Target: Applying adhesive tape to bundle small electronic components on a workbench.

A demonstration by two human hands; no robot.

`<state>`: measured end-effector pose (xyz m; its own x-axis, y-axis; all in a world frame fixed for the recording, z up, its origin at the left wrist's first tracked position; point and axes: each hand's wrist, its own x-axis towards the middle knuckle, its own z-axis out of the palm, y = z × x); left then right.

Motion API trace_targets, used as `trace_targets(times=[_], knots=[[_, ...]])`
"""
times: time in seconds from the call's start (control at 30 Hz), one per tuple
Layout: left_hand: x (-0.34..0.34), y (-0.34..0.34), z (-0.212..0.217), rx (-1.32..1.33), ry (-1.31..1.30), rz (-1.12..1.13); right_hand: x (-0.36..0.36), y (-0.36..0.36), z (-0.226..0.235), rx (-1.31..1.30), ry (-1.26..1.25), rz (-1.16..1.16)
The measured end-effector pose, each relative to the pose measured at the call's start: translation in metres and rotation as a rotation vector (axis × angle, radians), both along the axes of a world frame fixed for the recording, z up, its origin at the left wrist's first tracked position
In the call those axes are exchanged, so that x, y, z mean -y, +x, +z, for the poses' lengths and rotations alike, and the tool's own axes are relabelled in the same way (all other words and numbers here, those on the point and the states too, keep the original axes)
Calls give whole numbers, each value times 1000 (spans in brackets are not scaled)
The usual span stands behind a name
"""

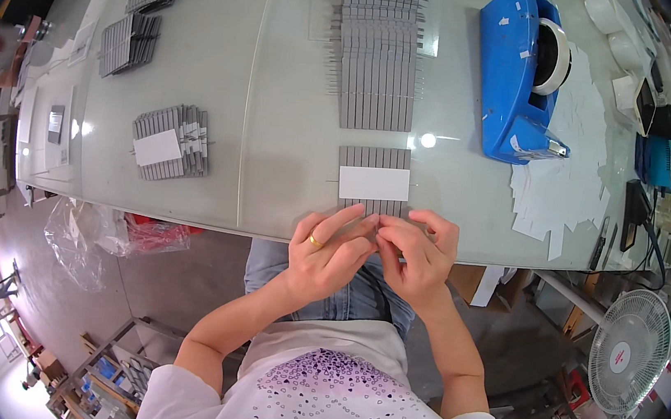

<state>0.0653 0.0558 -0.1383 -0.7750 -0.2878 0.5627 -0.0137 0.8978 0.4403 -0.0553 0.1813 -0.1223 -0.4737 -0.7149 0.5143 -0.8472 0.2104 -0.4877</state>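
Right in front of me on the glass-topped table lies a panel of grey slats [351, 156] side by side, with a white paper strip [374, 183] laid across it. My left hand [331, 250], with a ring on one finger, is closed at the panel's near edge. Beside it my right hand [417, 256] is closed too, its thumb and forefinger meeting the left fingertips. Whatever is pinched there is too small to make out. Beyond the panel a long stack of similar grey slat panels [376, 69] runs away from me, thin wires sticking out at its sides.
A blue tape dispenser [503, 80] stands at right beside a pile of white paper pieces [567, 170]. Bundles of grey slats [171, 143] sit on the left of the table [286, 138]. Below the table are a fan [629, 352] at right and clear plastic bags [84, 239] at left.
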Motion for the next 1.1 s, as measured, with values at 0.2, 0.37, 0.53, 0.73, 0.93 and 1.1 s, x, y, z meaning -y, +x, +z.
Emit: trace_targets(times=[0.2,0.37,0.53,0.73,0.93,1.1], knots=[[2,1,4,-10,10,-15,1,1,2,-12,-7,7],[5,6,6,6,18,-14,4,4,3,-2,-10,28],[7,8,5,13,14,1,8,6,2,3,-1,31],[8,9,5,29,13,-5,9,5,1,18,-2,32],[9,9,5,28,5,-10,9,5,2,15,0,34],[8,8,7,26,-14,-26,6,5,2,29,-22,33]])
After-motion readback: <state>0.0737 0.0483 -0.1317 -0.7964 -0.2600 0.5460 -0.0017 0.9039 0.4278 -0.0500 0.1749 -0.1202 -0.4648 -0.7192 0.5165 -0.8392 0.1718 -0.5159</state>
